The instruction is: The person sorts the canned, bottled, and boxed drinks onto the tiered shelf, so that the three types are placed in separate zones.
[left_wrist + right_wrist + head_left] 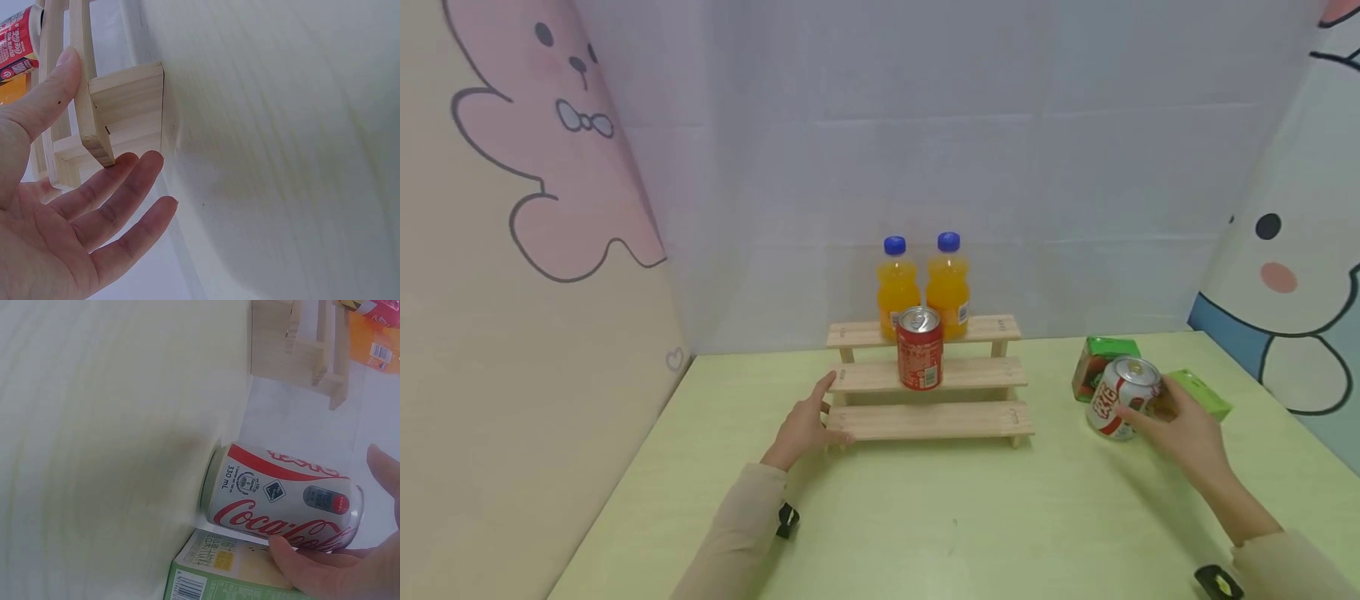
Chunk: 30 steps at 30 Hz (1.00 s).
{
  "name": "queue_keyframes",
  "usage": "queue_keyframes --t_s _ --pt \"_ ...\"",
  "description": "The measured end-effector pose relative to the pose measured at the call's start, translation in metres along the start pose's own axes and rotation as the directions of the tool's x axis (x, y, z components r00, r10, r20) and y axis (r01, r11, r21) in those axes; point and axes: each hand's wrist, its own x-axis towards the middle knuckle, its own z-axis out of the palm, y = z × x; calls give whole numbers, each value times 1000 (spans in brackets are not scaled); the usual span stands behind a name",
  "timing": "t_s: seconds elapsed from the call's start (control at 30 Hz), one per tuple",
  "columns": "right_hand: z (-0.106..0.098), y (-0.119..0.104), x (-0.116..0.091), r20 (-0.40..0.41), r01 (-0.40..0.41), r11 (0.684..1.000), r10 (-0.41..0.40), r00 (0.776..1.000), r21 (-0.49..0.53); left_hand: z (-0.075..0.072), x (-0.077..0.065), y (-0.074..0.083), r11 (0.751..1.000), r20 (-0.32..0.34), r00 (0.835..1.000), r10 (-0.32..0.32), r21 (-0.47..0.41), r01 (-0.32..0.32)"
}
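Thumb and fingers of the right hand point(1183, 429) are curved round a white can point(1122, 404), at 3 o'clock from the wooden rack point(928, 422) as I watch the head feed. Whether the can's base meets the table point(880, 533), I can't tell. In the right wrist feed I read Coca-Cola on it, a fingertip overlapping the lettering. The left hand point(805, 429), at 8 o'clock from the rack's middle, spreads loosely about the end of the lowest board without gripping; its thumb lies at the front edge, and I can't judge which other fingertips touch wood.

At 11 o'clock from the white can I see a green and brown carton point(1087, 367), partly hidden behind it. At 3 o'clock is a light green carton point(1206, 393), partly behind the right hand. The right wrist feed crops one carton at its bottom edge; I can't make out which.

A red can point(920, 358) stands on the middle board, cropped in my left wrist feed. In my head feed it covers part of two orange bottles point(949, 287) on the top board. A pink printed figure point(542, 150), at 10 o'clock from the rack, runs off the top.
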Motion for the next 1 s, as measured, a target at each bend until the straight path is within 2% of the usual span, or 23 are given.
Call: queue_keyframes --t_s 0.23,0.47,0.6,0.87,1.0 --pt "5 3 7 -34 10 1000 -11 999 -29 2 2 -2 1000 2 1000 1 -4 -1" --pt "17 4 16 -32 -52 999 52 998 -12 3 3 -4 1000 -6 1000 -4 -2 4" --pt "22 3 18 -63 -71 997 71 995 6 2 4 -4 1000 -3 1000 -12 -2 12" --pt "27 1 18 -112 -56 998 59 992 31 2 3 -4 1000 6 1000 -11 0 11" --pt "27 2 18 -130 -48 998 54 990 49 1 1 -2 1000 4 1000 13 -14 -13"
